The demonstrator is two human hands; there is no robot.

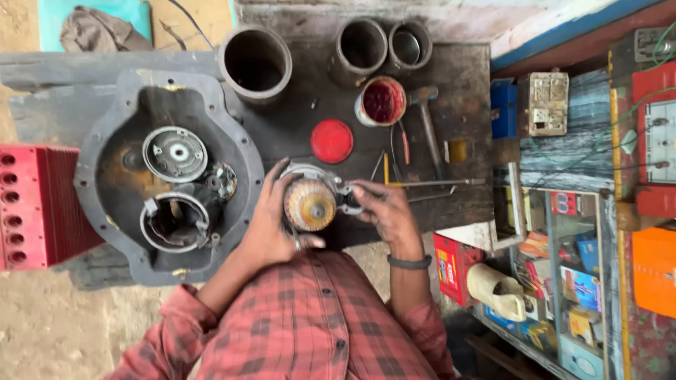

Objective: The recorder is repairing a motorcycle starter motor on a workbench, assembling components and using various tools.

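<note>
Head view: both hands' grip clamped on wound motor part (pixel 310 204), over grimy dark workbench (pixel 296 119).

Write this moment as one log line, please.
left hand: grips wound motor part | right hand: on its metal end | beside: grey housing, red lid

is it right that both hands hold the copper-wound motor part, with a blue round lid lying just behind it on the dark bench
Not quite: the head view shows the round lid is red, not blue. Both the left hand and right hand do hold the copper-wound motor part on the dark bench.
</note>
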